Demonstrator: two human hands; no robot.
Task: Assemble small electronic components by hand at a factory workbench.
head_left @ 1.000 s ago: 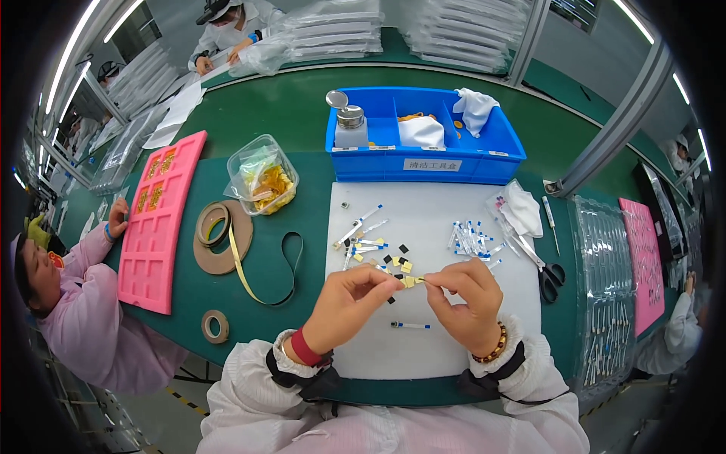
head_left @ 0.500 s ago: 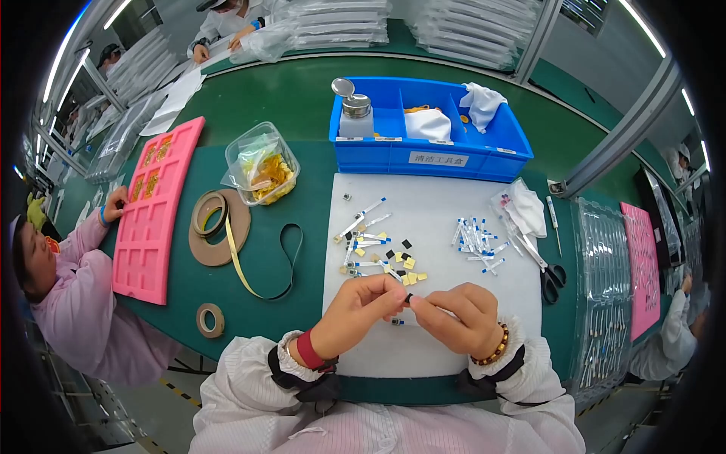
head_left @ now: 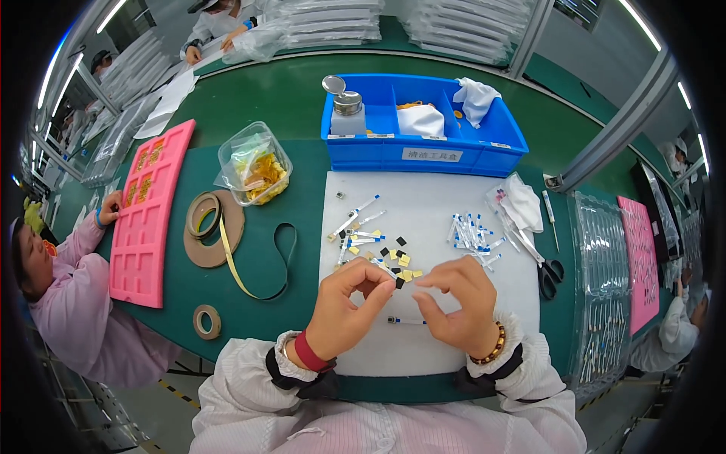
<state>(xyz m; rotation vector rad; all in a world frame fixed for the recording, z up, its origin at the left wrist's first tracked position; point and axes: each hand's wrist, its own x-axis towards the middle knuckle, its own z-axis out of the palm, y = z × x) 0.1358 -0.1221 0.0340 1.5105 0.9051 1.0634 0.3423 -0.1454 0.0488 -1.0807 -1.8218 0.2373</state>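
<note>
My left hand (head_left: pixel 349 306) is closed, thumb and forefinger pinched, with a small black square pad (head_left: pixel 399 284) at their tips. Facing it, my right hand (head_left: pixel 460 306) has thumb and forefinger apart, and nothing shows between them. Below the gap between my hands, a short strip (head_left: pixel 407 321) with a dark square end lies on the white mat (head_left: pixel 499 325). Just beyond my left fingers are scattered black and pale yellow pads (head_left: pixel 405 261) and several white strips with blue ends (head_left: pixel 367 234). Another pile of such strips (head_left: pixel 473 231) lies to the right.
A blue divided bin (head_left: pixel 431 155) stands behind the mat. Scissors (head_left: pixel 550 276), a white cloth (head_left: pixel 522 204) and clear trays (head_left: pixel 601 295) are on the right. Leftward are tape rolls (head_left: pixel 227 242), a plastic tub (head_left: pixel 261 189) and a pink tray (head_left: pixel 144 250), touched by a co-worker's hand.
My hands were together at a small black piece. Now my right hand has drawn away to the right and its fingers have parted, while my left stays pinched.
</note>
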